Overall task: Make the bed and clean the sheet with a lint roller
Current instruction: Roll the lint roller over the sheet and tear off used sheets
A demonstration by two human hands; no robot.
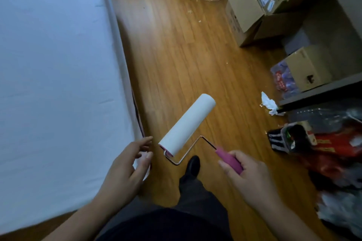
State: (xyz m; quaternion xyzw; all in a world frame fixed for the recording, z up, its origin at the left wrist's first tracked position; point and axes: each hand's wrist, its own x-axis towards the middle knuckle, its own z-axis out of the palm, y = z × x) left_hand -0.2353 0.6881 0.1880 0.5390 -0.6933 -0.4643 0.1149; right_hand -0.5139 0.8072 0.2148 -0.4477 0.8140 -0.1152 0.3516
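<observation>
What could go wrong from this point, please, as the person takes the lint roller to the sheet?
1. The right hand grips only the pink handle's end, so the lint roller, held out over the floor, could wobble or slip.
2. The open left hand sits close to the roll and might catch on it if it is sticky.
3. Crumpled paper and bags on the floor could trip a foot.

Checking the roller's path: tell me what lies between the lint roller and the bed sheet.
Head view: only the open left hand and bare wooden floor separate the lint roller from the sheet.
</observation>
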